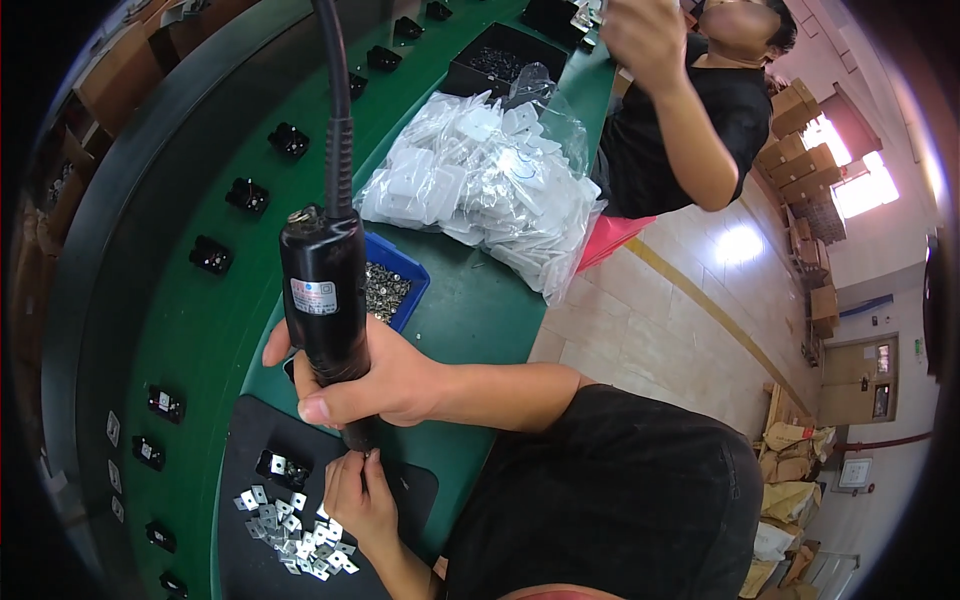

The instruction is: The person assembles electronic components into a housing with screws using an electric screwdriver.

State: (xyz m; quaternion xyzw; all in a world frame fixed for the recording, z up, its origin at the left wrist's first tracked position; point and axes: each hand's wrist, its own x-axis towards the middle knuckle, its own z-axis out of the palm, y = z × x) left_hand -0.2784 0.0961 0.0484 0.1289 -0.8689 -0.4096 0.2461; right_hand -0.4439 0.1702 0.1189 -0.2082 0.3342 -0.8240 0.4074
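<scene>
Currently, in the head view, your right hand wraps firmly around the lower grip of a black corded electric screwdriver. The relation that matters most is between its nose and your left hand: the tool's long axis runs from the cord at the upper edge down toward your left fingertips, and its lower end sits right at them. Your left thumb and fingertips draw close together there; whether they pinch something small, or touch the nose, you cannot tell.

The open black housing lies on the dark mat, to the left of your left hand as you look, apart from both hands, with its longer side running roughly across the view. Your left hand is the nearer one to it. A loose pile of silver metal plates spreads just below the housing, its near edge beside your left hand.

The bit is lost where the nose meets your fingers, and the tool's true tilt is hard to judge. The screwdriver and your right hand cover part of the blue bin of small metal parts. The upper edge cuts off the cord.
</scene>
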